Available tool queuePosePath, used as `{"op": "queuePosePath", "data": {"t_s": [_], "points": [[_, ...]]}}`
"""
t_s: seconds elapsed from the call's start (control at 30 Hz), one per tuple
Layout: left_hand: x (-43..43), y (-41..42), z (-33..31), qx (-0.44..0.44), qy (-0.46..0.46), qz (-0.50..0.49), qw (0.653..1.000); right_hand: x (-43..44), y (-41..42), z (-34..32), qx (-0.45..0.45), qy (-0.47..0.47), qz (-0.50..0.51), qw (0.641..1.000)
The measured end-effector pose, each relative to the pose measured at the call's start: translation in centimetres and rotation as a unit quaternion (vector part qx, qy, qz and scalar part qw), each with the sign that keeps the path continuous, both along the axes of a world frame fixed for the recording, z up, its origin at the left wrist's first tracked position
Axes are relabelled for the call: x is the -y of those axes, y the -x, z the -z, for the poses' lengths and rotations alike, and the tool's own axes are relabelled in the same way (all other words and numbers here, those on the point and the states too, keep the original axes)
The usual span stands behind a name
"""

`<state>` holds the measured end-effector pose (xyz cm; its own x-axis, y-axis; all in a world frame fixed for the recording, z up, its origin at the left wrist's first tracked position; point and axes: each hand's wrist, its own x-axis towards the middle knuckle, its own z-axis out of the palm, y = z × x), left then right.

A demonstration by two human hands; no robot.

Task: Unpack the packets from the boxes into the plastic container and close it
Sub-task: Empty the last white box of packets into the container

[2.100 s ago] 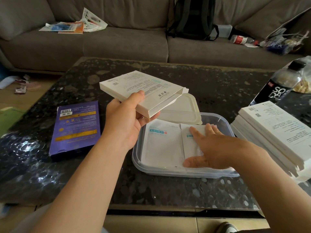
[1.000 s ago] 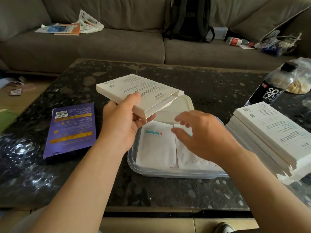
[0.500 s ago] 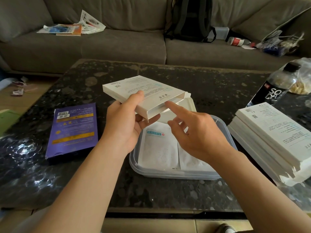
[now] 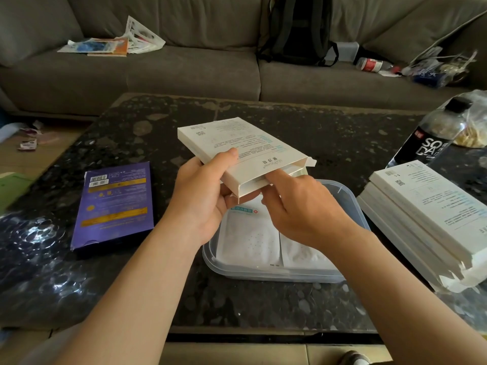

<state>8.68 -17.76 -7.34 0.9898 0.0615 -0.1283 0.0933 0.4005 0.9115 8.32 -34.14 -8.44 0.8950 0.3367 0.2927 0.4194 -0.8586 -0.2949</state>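
L hand (image 4: 203,196) grips the white box (image 4: 245,146) from its near-left side, thumb on the top face, fingers underneath. It holds the box in the air above the far-left part of the plastic container (image 4: 350,204).

Box's long axis runs far-left to near-right, tilted so the open end sits lower and points straight at the R hand (image 4: 297,206). That's the relation that matters: mouth faces R hand, closed end points away twd the sofa (image 4: 184,75). So R hand is the nearer one to the opening. My read: the pull goes along that axis, twd the person's right & down to the container.

R index finger (image 4: 279,179) is poked into the mouth, other fingers curled below. Whether it has pinched a packet inside, can't tell; box wall hides it.

Container sits on the surface (image 4: 263,306) right below, lid off, w/ two white packets (image 4: 250,241) flat side by side in it. Stack of boxes (image 4: 427,206) lies just beside it on the right, prob. not yet emptied.

Step in hand, I'd judge: drawing the contents out. L hand must brace the box vs the pull.
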Motion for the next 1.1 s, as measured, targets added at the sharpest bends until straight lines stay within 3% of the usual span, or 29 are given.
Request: {"op": "queuePosePath", "data": {"t_s": [0.13,0.3,0.4,0.6,0.77,0.87,1.03,1.1], "points": [[-0.2,-0.1,0.1,-0.007,0.005,-0.005,1.0,0.0,-0.4,0.2,0.034,0.014,0.013,0.999],[-0.5,-0.1,0.1,-0.025,0.019,-0.011,0.999,0.0,-0.5,0.8,0.153,-0.031,-0.011,0.988],[-0.7,-0.1,0.0,-0.037,0.033,-0.008,0.999,0.2,-0.5,0.9,0.175,-0.054,0.005,0.983],[-1.3,-0.5,-0.2,-0.054,0.081,-0.047,0.994,1.3,-0.2,-0.3,0.132,-0.195,0.009,0.972],[-1.5,-0.6,-0.3,-0.052,0.103,-0.057,0.992,2.1,-0.4,-2.5,0.113,-0.323,0.028,0.939],[-1.5,-0.7,-0.3,-0.054,0.108,-0.064,0.991,2.6,-0.3,-3.9,0.031,-0.456,0.026,0.889],[-1.6,-0.7,-0.4,-0.045,0.094,-0.095,0.99,3.5,-0.2,-4.9,-0.081,-0.682,-0.002,0.727],[-1.6,-0.7,-0.4,-0.037,0.087,-0.109,0.99,3.9,-0.4,-4.5,-0.088,-0.694,0.036,0.713]]}}
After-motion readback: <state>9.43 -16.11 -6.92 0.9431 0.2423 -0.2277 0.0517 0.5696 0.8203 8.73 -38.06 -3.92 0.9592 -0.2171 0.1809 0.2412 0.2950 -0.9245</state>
